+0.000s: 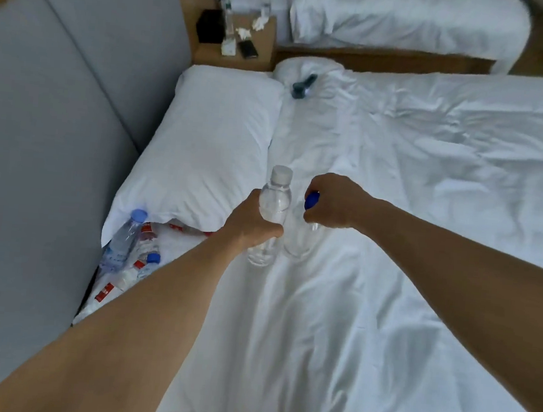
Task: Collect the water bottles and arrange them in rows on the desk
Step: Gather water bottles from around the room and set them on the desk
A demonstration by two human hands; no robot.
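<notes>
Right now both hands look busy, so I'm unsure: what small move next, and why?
Probably lift both clear of the bed: the left hand grips the white-capped bottle, the right hand holds the blue-capped bottle by its top, so the bottles by the pillow wait.

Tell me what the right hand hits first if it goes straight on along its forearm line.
Likely the white-capped bottle held in the left hand, just beside the right hand and its blue-capped bottle. Depth is unclear, so it may pass.

Below the pillow [210,141], the bottle pile [129,256] disappears partly under its corner. Right of the pillow, the right hand [333,202] covers the neck of the blue-capped bottle [297,241].
</notes>
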